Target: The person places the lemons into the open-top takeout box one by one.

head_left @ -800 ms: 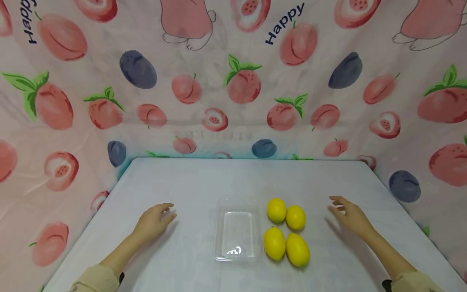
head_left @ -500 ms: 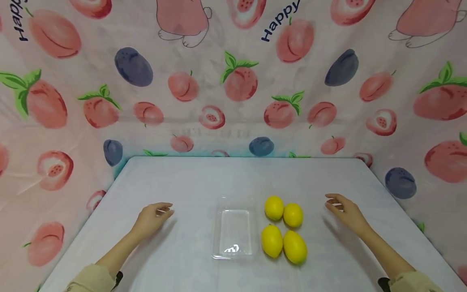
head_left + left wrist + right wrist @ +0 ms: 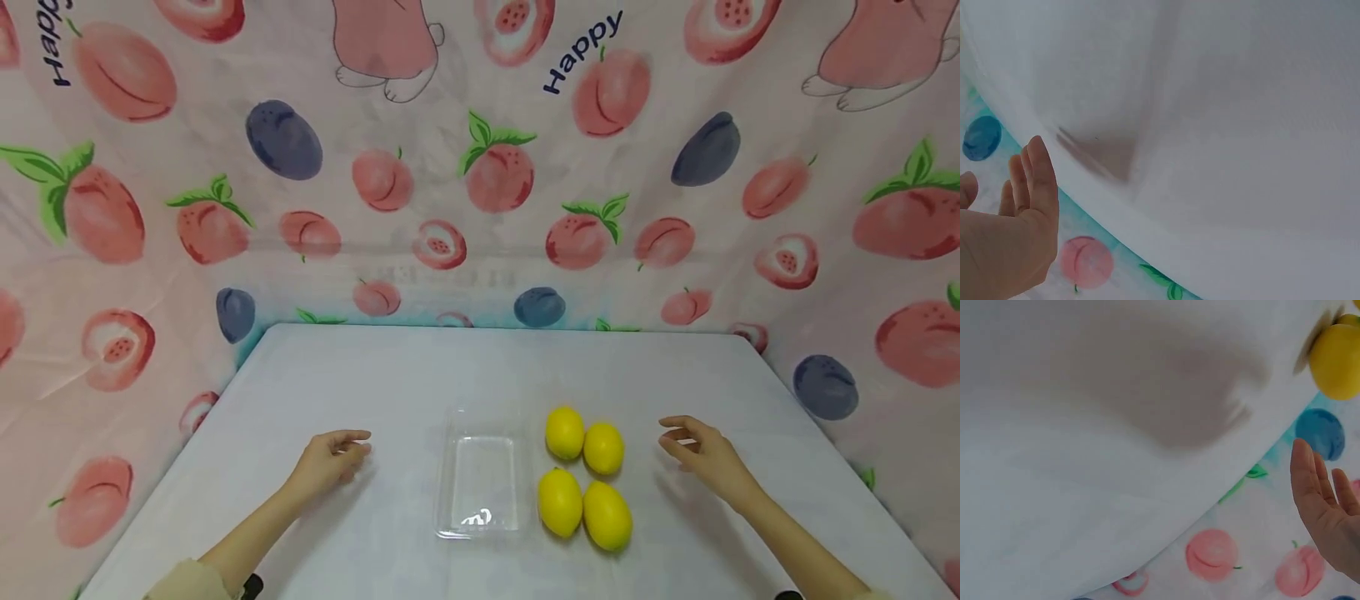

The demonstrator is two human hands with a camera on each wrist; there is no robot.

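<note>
Four yellow oval lemons [image 3: 585, 477] beside the clear rectangular plastic tray [image 3: 482, 486] remain untouched, while both empty, loosely-fingered hands, left [image 3: 330, 458] and right [image 3: 705, 457], have drifted slightly inward.

Your right wrist view cuts one yellow lemon [image 3: 1337, 359] at its edge, blurred; your right hand [image 3: 1325, 509] and left hand [image 3: 1007, 240] show only partly, clipped by frame borders.

A white table [image 3: 390, 375] stands in the middle. Behind the table and at both its sides hangs a pink cloth [image 3: 480, 167] with peaches, plums, a bunny and the word "Happy" on it.
</note>
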